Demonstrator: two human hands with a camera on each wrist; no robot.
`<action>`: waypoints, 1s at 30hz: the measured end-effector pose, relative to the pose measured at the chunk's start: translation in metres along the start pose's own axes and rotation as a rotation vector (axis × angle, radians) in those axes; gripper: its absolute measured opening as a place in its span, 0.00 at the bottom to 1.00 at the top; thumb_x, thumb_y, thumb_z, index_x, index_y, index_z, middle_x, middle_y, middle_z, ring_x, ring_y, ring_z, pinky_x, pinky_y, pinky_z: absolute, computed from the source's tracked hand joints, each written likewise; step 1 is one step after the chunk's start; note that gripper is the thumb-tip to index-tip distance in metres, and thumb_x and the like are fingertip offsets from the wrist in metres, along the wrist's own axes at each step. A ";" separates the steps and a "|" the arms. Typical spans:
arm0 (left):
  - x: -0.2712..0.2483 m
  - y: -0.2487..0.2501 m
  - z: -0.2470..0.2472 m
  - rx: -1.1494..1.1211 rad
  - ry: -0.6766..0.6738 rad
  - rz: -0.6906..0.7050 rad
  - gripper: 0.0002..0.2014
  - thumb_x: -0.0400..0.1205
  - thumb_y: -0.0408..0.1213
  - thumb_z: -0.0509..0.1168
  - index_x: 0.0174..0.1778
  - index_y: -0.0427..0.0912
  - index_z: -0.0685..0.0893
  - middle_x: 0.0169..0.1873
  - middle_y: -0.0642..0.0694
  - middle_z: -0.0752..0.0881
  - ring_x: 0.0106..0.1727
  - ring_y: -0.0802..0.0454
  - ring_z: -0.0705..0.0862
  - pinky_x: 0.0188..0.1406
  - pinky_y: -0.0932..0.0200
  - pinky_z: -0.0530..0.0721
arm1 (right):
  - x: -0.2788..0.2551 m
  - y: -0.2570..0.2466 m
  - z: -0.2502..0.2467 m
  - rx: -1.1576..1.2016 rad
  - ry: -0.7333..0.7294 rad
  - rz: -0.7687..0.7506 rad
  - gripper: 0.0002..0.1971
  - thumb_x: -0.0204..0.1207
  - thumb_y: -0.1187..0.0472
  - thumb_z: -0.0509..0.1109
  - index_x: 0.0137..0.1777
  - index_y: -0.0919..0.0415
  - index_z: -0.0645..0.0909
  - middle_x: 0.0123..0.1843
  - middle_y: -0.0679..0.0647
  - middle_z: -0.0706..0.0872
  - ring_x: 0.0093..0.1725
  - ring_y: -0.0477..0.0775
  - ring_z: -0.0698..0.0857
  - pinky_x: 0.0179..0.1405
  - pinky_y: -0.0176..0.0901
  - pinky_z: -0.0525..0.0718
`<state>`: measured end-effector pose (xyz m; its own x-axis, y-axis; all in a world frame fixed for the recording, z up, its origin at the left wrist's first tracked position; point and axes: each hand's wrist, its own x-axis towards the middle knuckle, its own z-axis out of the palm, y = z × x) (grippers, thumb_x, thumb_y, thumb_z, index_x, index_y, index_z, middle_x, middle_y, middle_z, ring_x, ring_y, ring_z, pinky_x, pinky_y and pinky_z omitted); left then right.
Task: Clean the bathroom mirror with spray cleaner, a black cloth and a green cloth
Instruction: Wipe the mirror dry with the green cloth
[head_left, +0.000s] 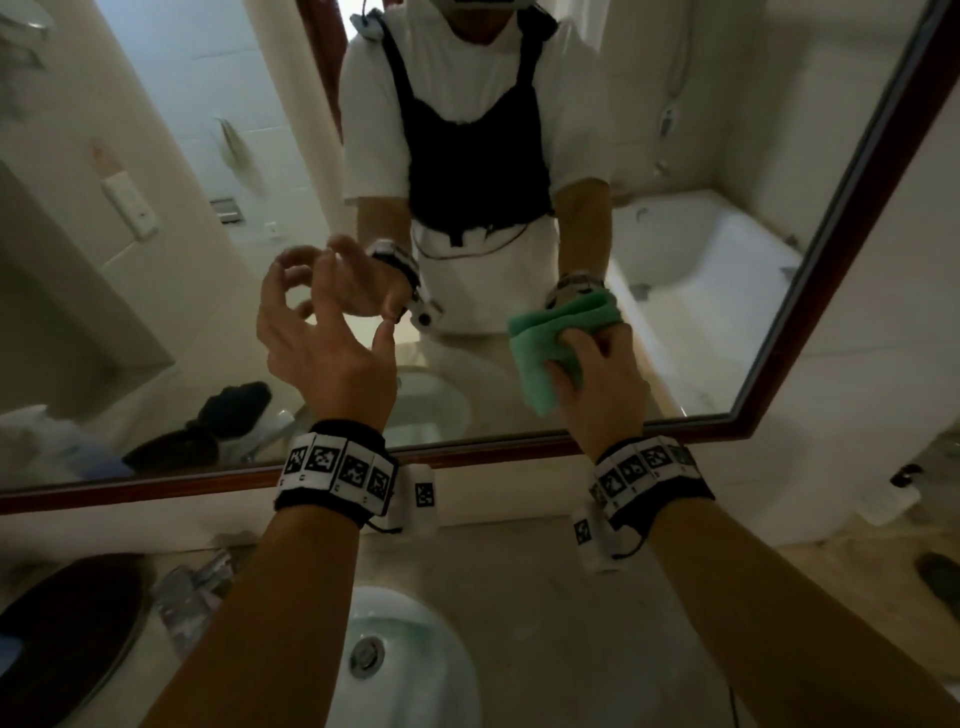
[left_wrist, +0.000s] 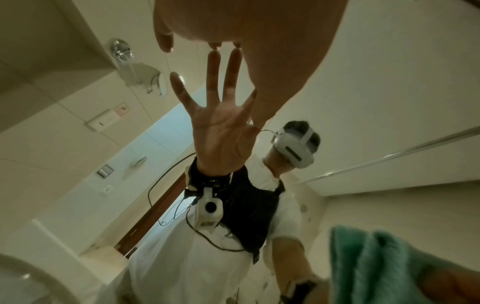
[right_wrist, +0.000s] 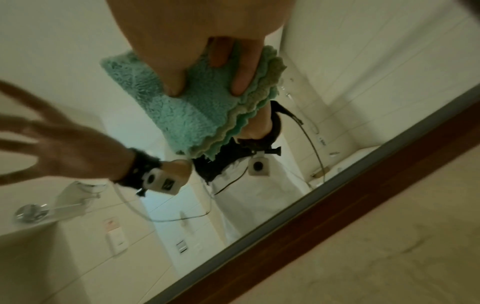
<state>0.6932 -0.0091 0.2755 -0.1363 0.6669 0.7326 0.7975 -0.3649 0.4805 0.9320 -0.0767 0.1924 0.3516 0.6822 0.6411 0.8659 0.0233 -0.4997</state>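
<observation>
— Mirror (head_left: 675, 218), the large wall-mounted glass pane in a dark reddish-brown wooden frame: where does it sit?

— It hangs above the pale counter, directly over the white round ceramic basin (head_left: 415, 670).

— State of the right hand (head_left: 597, 384)?

— It grasps the folded, fluffy green microfibre cloth (head_left: 550, 348) and presses it flat on the glass, in the lower right part of the pane. The right wrist view shows the fingertips (right_wrist: 240, 86) dug into the pile.

— And the left hand (head_left: 322, 343)?

— Released; it grasps nothing. Its fingers are spread, and the left wrist view shows two fingertips (left_wrist: 214, 44) meeting their reflection on the glass, left of the cloth.

— The black cloth?

— A dark crumpled bundle (head_left: 176, 452) appears only as a reflection at the pane's lower left. Beside it, a dark oval tray (head_left: 62, 634) lies on the counter, left of the basin.
</observation>
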 end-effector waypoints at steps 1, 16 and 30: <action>-0.002 0.002 0.002 -0.008 0.006 -0.011 0.40 0.74 0.46 0.79 0.81 0.50 0.69 0.84 0.38 0.58 0.81 0.40 0.60 0.72 0.55 0.60 | 0.001 0.011 -0.008 -0.005 0.020 0.024 0.19 0.75 0.52 0.77 0.63 0.56 0.82 0.63 0.63 0.77 0.50 0.65 0.84 0.41 0.49 0.85; -0.008 0.003 0.010 -0.020 0.020 -0.014 0.40 0.77 0.48 0.76 0.84 0.48 0.66 0.84 0.34 0.56 0.83 0.35 0.58 0.76 0.50 0.60 | -0.003 0.115 -0.062 -0.006 0.169 0.326 0.19 0.76 0.53 0.73 0.65 0.55 0.76 0.71 0.59 0.72 0.58 0.65 0.80 0.51 0.57 0.83; -0.009 0.000 0.011 -0.032 -0.010 -0.013 0.41 0.78 0.48 0.75 0.86 0.51 0.62 0.85 0.35 0.54 0.84 0.36 0.56 0.76 0.58 0.54 | -0.047 0.115 -0.016 -0.078 0.034 0.364 0.17 0.77 0.57 0.72 0.64 0.59 0.78 0.69 0.63 0.72 0.56 0.70 0.80 0.43 0.57 0.84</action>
<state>0.7007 -0.0075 0.2637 -0.1407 0.6782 0.7213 0.7764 -0.3766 0.5054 1.0208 -0.1181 0.1136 0.6518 0.6109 0.4494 0.7061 -0.2725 -0.6536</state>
